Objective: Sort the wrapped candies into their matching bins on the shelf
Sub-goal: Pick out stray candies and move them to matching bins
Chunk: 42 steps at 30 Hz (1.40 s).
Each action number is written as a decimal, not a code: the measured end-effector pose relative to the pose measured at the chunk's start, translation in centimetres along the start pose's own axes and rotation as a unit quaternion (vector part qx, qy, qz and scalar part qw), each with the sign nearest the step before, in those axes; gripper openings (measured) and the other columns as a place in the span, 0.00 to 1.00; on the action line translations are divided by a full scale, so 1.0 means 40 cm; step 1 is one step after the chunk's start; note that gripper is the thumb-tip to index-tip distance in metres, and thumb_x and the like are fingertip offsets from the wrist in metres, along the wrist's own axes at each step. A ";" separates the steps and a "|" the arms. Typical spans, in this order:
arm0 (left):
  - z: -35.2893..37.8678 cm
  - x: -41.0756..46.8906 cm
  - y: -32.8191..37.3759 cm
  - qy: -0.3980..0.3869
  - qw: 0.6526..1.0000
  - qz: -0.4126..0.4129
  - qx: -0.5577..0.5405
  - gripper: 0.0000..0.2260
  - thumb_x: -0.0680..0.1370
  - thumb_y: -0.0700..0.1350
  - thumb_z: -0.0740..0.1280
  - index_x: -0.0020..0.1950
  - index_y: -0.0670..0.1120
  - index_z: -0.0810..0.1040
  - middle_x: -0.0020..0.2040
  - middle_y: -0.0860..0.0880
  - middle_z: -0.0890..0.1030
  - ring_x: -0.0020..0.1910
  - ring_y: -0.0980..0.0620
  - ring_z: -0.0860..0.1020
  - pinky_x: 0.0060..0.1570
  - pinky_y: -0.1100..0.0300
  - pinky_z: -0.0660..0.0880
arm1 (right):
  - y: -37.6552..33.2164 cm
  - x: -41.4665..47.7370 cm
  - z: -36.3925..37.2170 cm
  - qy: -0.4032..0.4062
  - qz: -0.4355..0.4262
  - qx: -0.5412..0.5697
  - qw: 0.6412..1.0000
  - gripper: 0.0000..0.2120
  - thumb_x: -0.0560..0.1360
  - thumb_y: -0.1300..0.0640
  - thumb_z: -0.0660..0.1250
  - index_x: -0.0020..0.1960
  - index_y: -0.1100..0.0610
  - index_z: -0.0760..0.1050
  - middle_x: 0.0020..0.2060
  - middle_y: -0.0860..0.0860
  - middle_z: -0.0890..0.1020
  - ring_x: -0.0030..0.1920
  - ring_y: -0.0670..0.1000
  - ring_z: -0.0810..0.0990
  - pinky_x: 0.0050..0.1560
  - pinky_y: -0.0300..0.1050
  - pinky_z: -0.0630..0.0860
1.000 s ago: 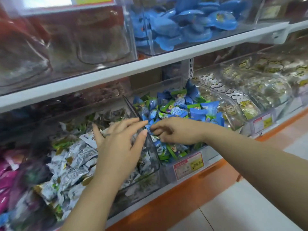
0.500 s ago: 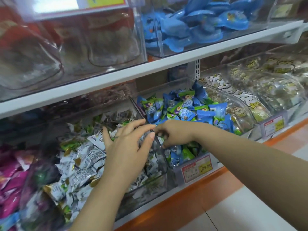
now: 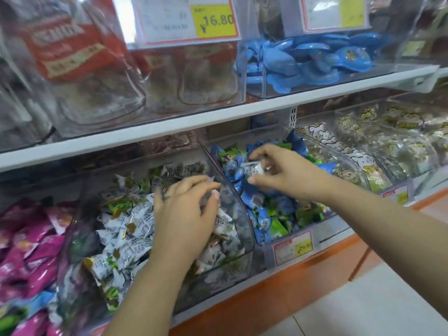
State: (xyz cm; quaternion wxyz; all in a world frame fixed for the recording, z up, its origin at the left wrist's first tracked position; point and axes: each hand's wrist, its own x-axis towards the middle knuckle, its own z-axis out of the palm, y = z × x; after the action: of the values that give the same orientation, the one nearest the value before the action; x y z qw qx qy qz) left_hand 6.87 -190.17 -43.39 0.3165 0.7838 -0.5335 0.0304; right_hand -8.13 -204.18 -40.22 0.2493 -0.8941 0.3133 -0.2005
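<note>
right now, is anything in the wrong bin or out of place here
Yes: the right hand pinches a white candy over the bin of blue and green candies, where it does not match. It looks like the white candies in the next bin, under the left hand.

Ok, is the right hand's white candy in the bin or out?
Out. The right hand pinches the small white-wrapped candy above the blue and green candies filling the clear plastic bin.
</note>
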 end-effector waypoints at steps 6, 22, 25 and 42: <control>-0.077 -0.028 -0.051 0.107 0.987 -0.051 -0.110 0.08 0.78 0.48 0.63 0.51 0.61 0.76 0.52 0.60 0.73 0.57 0.50 0.74 0.63 0.40 0.68 | -0.101 0.009 0.036 0.023 -0.056 0.011 0.998 0.15 0.75 0.52 0.69 0.60 0.50 0.72 0.51 0.47 0.76 0.42 0.43 0.76 0.42 0.36 0.69; -0.226 -0.079 -0.211 0.230 0.955 -0.100 -0.160 0.08 0.79 0.41 0.63 0.51 0.53 0.78 0.47 0.48 0.75 0.37 0.57 0.71 0.42 0.66 0.67 | -0.315 0.066 0.221 -0.047 -0.146 0.005 0.988 0.20 0.78 0.64 0.59 0.66 0.49 0.74 0.65 0.47 0.76 0.60 0.50 0.77 0.58 0.36 0.72; -0.227 -0.086 -0.203 0.199 0.961 -0.095 -0.167 0.09 0.80 0.43 0.61 0.52 0.57 0.76 0.46 0.53 0.74 0.31 0.59 0.72 0.33 0.74 0.65 | -0.284 0.030 0.170 0.000 -0.113 0.030 0.993 0.16 0.78 0.62 0.62 0.63 0.49 0.76 0.58 0.42 0.78 0.53 0.35 0.75 0.50 0.21 0.66; -0.030 -0.034 0.037 0.000 0.983 0.081 -0.163 0.10 0.80 0.44 0.61 0.50 0.61 0.75 0.52 0.62 0.75 0.42 0.64 0.74 0.36 0.74 0.68 | 0.180 -0.209 -0.005 0.154 0.103 0.055 0.981 0.08 0.74 0.62 0.68 0.52 0.56 0.81 0.48 0.50 0.83 0.49 0.46 0.79 0.47 0.22 0.68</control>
State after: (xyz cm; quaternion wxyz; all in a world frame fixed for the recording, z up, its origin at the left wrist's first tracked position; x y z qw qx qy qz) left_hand 5.36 -188.76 -42.28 0.4364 0.6759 -0.5931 -0.0311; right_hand -17.60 -203.62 -45.84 0.2659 -0.8006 0.4267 -0.3260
